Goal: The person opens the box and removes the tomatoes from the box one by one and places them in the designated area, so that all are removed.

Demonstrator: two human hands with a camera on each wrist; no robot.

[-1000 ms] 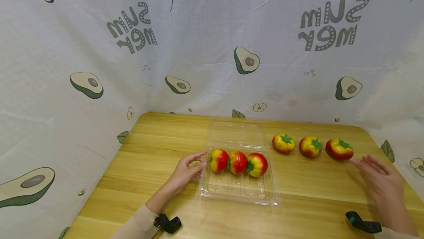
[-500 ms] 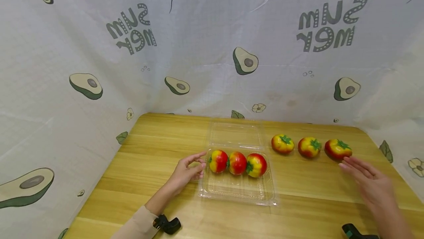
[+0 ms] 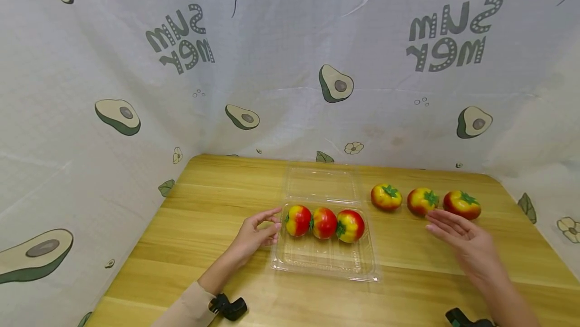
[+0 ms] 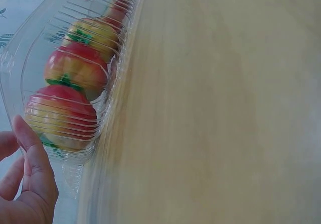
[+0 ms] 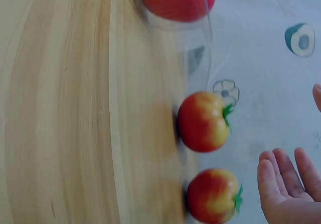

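A clear plastic clamshell box lies with its lid folded back. Across its far half sit three red-and-yellow toy persimmons: a left one, a middle one and a right one. My left hand pinches the box's left rim between thumb and fingers, as the left wrist view also shows. Right of the box, three more persimmons stand in a row: one nearest it, a middle one and a far-right one. My right hand hovers before the latter two, fingers extended, holding nothing.
Everything rests on a wooden table. A white avocado-print cloth hangs behind it and at both sides. Black wrist devices are strapped on, the left one lying by the sleeve.
My right hand has moved left, from beside the far-right persimmon to in front of the middle and far-right ones. My left hand, the box and the persimmons have stayed put.
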